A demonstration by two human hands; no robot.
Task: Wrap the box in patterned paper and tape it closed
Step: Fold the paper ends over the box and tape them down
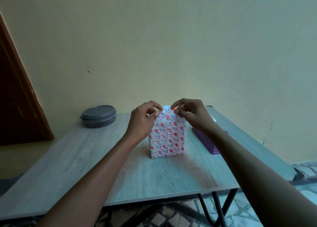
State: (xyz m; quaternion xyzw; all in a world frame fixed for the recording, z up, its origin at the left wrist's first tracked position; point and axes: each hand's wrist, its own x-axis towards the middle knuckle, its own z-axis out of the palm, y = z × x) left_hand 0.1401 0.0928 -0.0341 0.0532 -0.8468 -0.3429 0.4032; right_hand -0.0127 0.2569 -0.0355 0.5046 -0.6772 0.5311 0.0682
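At the far left corner of the table (68, 158) sits a round grey container (98, 115) with its lid on, well apart from the work. Near the table's middle stands the box (167, 139), upright and covered in white paper printed with red hearts and blue shapes; a vertical seam runs down the face toward the camera. The left hand (143, 118) is at the box's upper left corner, thumb and forefinger curled and pinching the paper (165, 114) at the top. The right hand (190, 113) is at the upper right corner, its thumb and forefinger likewise pinching the top edge of the paper, the other fingers curled beneath. Between the two pinches the paper rises to a small peak. To the right, partly hidden behind the right forearm, lies a purple object (208, 141) on the table; its kind cannot be told.
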